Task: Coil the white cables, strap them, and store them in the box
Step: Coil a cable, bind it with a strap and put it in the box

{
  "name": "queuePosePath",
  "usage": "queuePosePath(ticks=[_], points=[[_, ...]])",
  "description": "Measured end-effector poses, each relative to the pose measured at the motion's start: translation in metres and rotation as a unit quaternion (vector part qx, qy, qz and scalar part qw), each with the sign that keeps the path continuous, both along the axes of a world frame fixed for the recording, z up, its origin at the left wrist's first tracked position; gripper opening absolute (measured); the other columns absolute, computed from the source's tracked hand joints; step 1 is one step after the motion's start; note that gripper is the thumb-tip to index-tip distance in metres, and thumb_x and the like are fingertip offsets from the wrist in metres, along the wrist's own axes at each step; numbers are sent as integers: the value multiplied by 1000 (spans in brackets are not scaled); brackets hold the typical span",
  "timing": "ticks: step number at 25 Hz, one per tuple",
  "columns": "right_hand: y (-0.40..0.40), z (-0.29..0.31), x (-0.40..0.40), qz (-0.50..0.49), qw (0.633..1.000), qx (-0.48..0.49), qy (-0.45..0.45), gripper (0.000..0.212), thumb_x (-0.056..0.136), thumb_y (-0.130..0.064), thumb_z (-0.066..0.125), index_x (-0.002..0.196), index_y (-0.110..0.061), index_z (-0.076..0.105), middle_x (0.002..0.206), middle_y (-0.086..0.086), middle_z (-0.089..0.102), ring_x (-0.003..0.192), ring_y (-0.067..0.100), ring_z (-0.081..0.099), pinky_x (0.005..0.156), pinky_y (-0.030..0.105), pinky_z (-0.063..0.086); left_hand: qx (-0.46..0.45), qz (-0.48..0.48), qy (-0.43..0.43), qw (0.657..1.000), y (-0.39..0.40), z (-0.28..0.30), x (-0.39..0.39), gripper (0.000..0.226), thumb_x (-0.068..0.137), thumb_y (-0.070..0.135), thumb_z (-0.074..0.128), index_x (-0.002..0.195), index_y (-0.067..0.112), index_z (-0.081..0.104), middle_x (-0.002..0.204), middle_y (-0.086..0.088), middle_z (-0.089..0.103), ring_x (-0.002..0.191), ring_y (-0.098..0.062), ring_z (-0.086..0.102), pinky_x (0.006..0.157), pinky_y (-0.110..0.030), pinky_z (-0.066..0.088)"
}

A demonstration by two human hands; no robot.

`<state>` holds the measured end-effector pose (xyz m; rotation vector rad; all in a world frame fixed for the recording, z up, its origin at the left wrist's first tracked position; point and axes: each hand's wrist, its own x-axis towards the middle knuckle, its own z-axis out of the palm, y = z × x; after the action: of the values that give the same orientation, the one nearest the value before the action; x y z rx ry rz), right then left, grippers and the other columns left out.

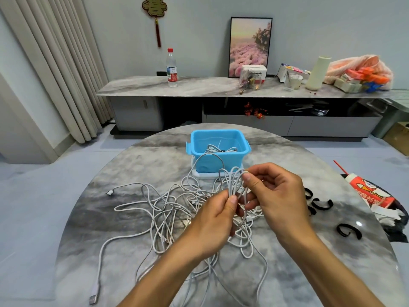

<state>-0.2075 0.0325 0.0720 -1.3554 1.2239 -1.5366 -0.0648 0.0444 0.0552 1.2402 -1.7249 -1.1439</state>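
Hands raised over a round marble table (132, 165). Left hand (215, 220) pinching a bundle of white cable loops (232, 185) between thumb and curled fingers; right hand (276, 196) curled round the top of those loops, thumb and forefinger closed on a strand. Loose white cables (168, 213) tangled on the tabletop below and to the left, one plug (94, 299) near the front edge. Blue box (219, 149) just beyond, open, holding one strapped coil (221, 150). Black straps (321, 204) lying to the right.
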Motion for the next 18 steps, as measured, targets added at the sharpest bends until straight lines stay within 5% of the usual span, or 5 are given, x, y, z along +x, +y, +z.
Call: queuePosePath(ticks=[4,7,12,15,18], points=[[-3,1,-6,26,999,9,28,16,87,-3,72,79,-17,71,65,0,65,49,15,59,45,28,54,60,-71,26,995,0,5,2,31,107,24,36,88,12,58,75,3,71,58,-12,51,56,-25,40],[-6,7,-23,23,972,-93,217,13,88,-8,72,83,-20,69,68,-7,64,50,14,61,49,29,52,117,-132,75,981,1,10,6,34,107,23,35,89,18,62,73,1,66,59,-10,47,56,-20,37],[-7,9,-31,13,893,-210,399,4,93,-17,65,90,-16,63,79,-14,56,70,0,50,63,19,40,51,-118,-8,992,-4,6,7,32,107,23,37,81,19,54,77,1,65,73,-11,52,75,-33,44],[-8,6,-29,-9,884,-211,416,6,94,-14,64,93,-15,59,81,-12,54,72,4,47,63,25,42,43,-100,10,994,-4,5,10,32,105,30,38,78,21,53,74,4,66,73,-9,56,76,-28,45],[-3,-4,-14,-70,936,-122,323,15,90,-17,70,99,-21,59,86,-14,61,72,9,57,63,25,47,22,-82,-11,996,-6,1,13,34,105,32,39,74,24,53,63,8,57,65,-12,49,68,-31,40]])
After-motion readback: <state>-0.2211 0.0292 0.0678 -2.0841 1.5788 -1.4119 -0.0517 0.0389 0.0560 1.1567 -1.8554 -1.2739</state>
